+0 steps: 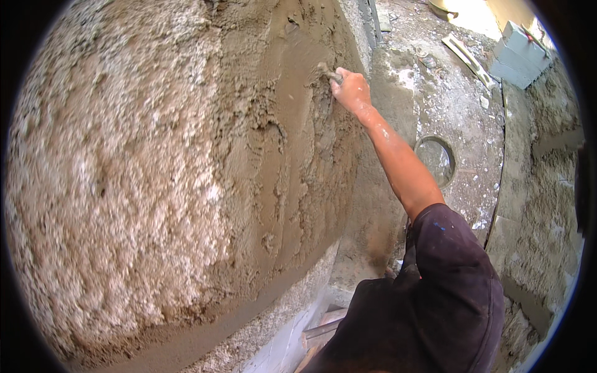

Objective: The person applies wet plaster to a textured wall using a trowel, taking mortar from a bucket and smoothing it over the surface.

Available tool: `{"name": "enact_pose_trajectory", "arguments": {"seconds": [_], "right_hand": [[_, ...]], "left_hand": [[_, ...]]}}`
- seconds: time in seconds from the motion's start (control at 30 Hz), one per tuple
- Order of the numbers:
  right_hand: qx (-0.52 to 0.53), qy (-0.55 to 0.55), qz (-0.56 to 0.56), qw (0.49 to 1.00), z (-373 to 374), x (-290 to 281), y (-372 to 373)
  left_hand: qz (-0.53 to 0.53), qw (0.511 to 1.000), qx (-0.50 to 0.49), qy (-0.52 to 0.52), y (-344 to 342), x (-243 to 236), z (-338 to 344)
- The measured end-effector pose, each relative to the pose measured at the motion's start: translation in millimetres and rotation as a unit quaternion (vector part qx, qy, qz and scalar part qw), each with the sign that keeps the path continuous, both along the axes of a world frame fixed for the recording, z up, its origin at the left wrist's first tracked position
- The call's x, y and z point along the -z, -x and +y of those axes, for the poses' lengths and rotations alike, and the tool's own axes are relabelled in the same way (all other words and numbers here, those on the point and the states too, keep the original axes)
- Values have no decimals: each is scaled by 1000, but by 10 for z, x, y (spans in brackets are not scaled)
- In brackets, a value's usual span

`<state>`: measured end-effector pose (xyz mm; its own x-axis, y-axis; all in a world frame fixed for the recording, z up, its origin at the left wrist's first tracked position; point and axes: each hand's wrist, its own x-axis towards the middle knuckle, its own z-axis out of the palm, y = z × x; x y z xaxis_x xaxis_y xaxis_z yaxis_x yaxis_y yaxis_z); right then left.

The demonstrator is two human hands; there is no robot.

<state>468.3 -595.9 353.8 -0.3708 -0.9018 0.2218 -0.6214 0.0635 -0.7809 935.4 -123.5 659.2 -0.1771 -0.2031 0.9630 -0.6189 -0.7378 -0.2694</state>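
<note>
My right hand [352,92] reaches up and forward along the wall [124,180], its fingers closed round the handle of a trowel [329,74] smeared with mortar. The trowel's blade is hard to make out against the wet mortar. A band of fresh grey-brown mortar [292,105] covers the wall under and around the tool, smooth in places and ridged or lumpy in others. To its left the wall surface is rough, lighter and uncovered. Splashes of pale material mark my right forearm. My left hand is out of view.
Beyond my arm lies a dusty floor [404,68] strewn with pale crumbs. On it are a round rim [453,155], a long pale tool or strip [467,61] and a light grey block [521,59]. Wooden pieces [320,332] lie low beside the wall's foot.
</note>
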Motion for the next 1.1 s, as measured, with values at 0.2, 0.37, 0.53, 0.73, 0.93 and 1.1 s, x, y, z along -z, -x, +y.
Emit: {"name": "enact_pose_trajectory", "arguments": {"seconds": [0.2,0.37,0.53,0.73,0.93,1.1], "right_hand": [[-114,-140,-374,910,-138,-74,266],[-210,-230,-443,841,1353,-371,-427],[-190,-293,-176,921,2610,667,-346],[5,-449,149,881,3440,3145,2165],[120,-521,142,833,3090,4635,3003],[54,-498,-21,865,2992,6089,2415]], "left_hand": [[21,1000,8,8,-1,216,-266],[40,998,11,48,-82,329,-289],[22,999,28,-5,-95,609,-575],[-6,995,50,-86,41,961,-869],[-54,988,45,-139,342,1240,-1135],[-60,982,60,-167,429,1457,-1525]]}}
